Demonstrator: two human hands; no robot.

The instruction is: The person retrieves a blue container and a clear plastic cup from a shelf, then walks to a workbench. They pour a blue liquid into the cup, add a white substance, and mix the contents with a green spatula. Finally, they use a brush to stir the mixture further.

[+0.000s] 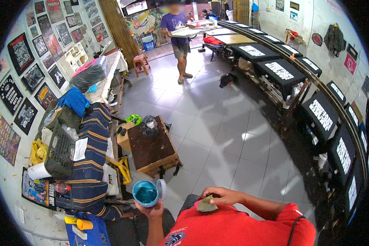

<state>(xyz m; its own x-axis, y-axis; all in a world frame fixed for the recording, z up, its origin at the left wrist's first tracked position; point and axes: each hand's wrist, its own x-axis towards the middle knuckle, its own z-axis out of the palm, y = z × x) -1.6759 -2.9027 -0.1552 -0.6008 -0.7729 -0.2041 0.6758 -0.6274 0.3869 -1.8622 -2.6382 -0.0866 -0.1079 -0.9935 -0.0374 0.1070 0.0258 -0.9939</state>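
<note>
My left hand (153,210) is wrapped round a small blue plastic tub (135,192), held upright with its top off. Dark teal stuff lies inside the tub. A clear round lid (162,189) stands on edge against the tub's right side, by my fingers. In front of my red shirt, my right hand (223,196) is closed on a flat, greyish-green piece (207,205) with an uneven edge. What that piece is made of I cannot make out.
A low wooden box table (153,147) bears a black plastic bag (150,126). Along the left wall runs a bench with a striped cloth (92,153) and a dark crate (61,151). Black printed shirts (279,74) line the right racks. A person (177,39) carries a white flat stack.
</note>
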